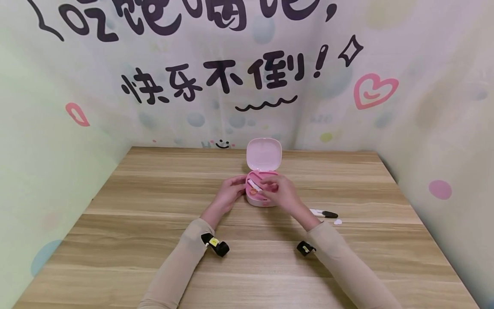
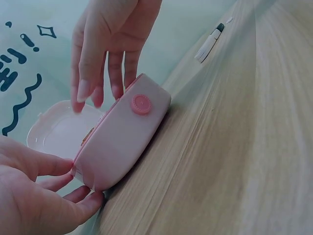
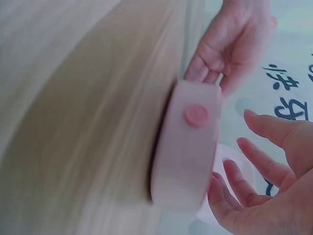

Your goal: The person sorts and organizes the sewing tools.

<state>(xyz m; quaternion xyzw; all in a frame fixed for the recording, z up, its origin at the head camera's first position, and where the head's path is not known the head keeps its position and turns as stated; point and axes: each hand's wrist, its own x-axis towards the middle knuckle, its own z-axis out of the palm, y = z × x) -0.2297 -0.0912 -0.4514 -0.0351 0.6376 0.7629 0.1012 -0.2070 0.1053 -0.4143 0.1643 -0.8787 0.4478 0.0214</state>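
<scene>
A small pink case (image 1: 262,203) stands on the table with its pale lid (image 1: 264,154) raised at the back. On its front is a round pink button (image 2: 142,104). Inside lie a white stick-like item (image 1: 254,185) and a small orange round item (image 1: 253,192). My left hand (image 1: 227,195) holds the case by its left side, thumb and fingers at the corner. Above the right part of the case, my right hand (image 1: 285,195) reaches down with spread, loosely bent fingers. Nothing shows between them in the right wrist view; part of the interior is hidden below.
To the right of the case, partly behind my right wrist, lies a slim white item with a black end (image 1: 328,213). A small white piece (image 1: 338,222) is beside it. A printed cloth (image 1: 216,120) hangs behind the wooden table (image 1: 247,266).
</scene>
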